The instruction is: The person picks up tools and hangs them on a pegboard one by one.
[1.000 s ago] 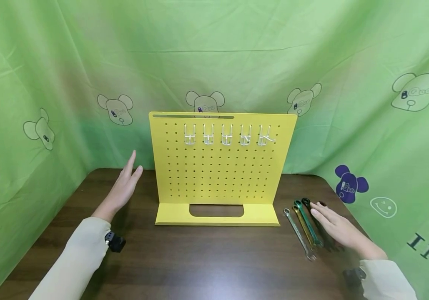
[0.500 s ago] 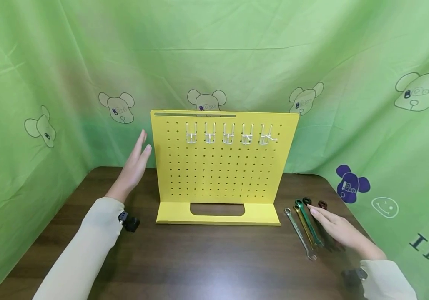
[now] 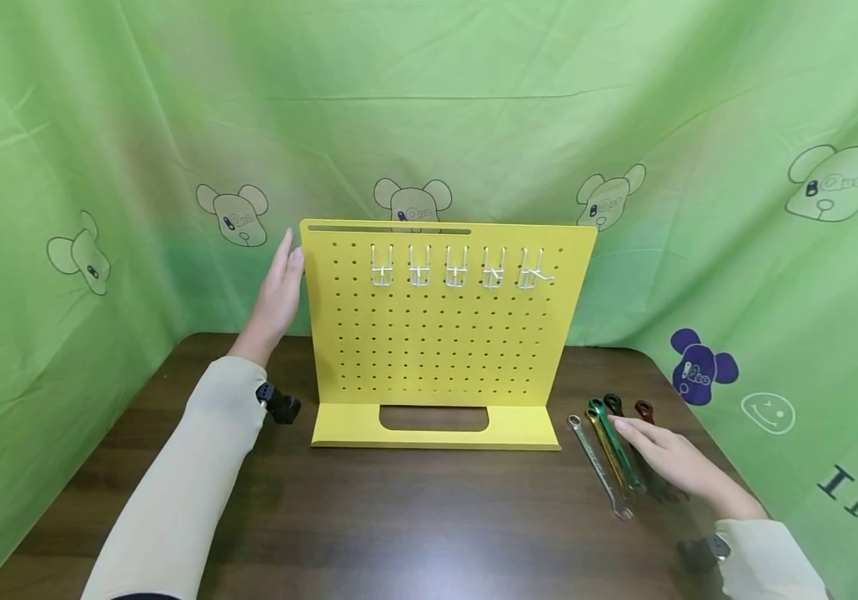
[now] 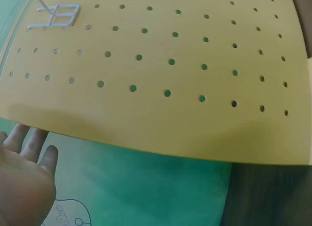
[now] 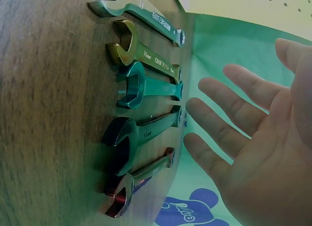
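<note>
A yellow pegboard (image 3: 436,375) stands upright on its own base. My left hand (image 3: 276,292) is at its upper left edge, fingers extended; in the left wrist view the fingertips (image 4: 48,160) reach the board's rim, some passing behind it. Over the wrenches at the right hovers my right hand (image 3: 672,462), fingers spread and nothing held. Side by side lie a silver wrench (image 3: 598,465), a gold wrench (image 3: 609,450), a green wrench (image 3: 626,458), a black wrench (image 5: 146,131) and a red wrench (image 5: 141,179). From the head view, my right hand partly covers the black and red ones.
Several white wire hooks (image 3: 455,271) hang in a row near the pegboard's top. The brown wooden table (image 3: 398,517) carries everything. A green curtain (image 3: 429,100) with printed bear heads surrounds the back and sides.
My left hand has moved up and right to the pegboard's left edge. My right hand has shifted slightly left and down over the wrenches, showing more of the red one.
</note>
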The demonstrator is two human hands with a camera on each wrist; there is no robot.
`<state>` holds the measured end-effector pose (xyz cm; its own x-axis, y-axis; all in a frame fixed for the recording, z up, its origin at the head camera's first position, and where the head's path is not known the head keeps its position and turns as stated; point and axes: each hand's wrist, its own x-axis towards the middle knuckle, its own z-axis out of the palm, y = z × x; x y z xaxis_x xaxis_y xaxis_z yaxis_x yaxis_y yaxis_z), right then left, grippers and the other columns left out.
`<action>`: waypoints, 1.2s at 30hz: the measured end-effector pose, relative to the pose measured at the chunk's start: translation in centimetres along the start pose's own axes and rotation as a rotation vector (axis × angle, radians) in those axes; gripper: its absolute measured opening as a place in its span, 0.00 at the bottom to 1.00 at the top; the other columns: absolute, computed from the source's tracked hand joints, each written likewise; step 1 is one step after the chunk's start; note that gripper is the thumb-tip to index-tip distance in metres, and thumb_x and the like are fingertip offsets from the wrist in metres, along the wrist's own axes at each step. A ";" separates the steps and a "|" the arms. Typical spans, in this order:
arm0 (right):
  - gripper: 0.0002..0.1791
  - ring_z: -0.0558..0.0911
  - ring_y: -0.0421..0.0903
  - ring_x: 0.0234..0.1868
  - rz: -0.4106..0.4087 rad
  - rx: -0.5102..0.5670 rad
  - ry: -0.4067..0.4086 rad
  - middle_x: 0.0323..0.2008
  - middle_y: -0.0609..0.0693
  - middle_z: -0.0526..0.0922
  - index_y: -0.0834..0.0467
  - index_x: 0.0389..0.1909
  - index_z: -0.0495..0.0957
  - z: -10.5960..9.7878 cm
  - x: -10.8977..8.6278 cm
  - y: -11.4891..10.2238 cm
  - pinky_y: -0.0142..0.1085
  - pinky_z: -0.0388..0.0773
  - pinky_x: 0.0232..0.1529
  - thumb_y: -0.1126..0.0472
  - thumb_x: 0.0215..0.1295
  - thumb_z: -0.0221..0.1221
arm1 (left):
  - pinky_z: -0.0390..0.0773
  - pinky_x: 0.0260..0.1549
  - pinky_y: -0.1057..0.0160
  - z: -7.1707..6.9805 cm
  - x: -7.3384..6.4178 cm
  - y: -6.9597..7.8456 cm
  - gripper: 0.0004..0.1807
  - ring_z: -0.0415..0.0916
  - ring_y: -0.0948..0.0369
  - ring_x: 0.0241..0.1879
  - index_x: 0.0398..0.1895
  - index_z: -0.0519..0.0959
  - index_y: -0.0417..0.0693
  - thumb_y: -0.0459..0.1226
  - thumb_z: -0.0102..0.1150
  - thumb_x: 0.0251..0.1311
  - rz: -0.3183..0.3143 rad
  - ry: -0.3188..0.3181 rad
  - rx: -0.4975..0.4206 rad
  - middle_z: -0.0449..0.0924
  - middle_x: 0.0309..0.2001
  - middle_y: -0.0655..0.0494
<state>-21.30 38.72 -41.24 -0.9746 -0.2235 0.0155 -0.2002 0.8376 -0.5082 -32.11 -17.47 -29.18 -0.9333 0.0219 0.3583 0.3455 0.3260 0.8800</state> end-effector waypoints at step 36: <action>0.24 0.80 0.46 0.34 0.109 0.184 0.001 0.38 0.51 0.85 0.66 0.55 0.78 2.7 1.3 0.4 0.36 0.79 0.30 0.53 0.68 0.65 | 0.76 0.40 0.66 0.9 3.2 2.1 0.17 0.73 0.62 0.39 0.60 0.80 0.54 0.43 0.59 0.71 0.044 0.274 -0.201 0.78 0.42 0.56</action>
<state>-22.37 37.43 -43.74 -0.9896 -0.1359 -0.0476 -0.0717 0.7518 -0.6555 -34.46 -15.88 -26.44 -0.8658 -0.2319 0.4435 0.4224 0.1366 0.8961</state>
